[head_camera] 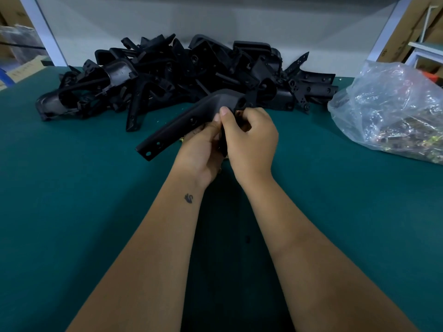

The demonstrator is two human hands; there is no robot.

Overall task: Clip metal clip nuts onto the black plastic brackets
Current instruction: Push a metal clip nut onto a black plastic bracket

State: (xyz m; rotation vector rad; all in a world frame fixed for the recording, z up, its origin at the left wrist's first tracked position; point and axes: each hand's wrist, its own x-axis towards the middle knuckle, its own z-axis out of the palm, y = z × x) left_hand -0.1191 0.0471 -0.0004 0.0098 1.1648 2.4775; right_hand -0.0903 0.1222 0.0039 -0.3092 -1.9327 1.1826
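Both hands, left hand [201, 152] & right hand [249, 142], grip angled matte-blk bracket [191, 118].

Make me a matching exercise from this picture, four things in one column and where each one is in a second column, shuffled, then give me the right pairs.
Things:
1. bracket pile
2. plastic bag
3. held bracket
4. swan tattoo

Places:
A. on the left wrist
B. at the right edge of the green mat
C. between the left hand and right hand
D. along the back of the mat, against the wall

Pairs: 1-D, 2-B, 3-C, 4-A
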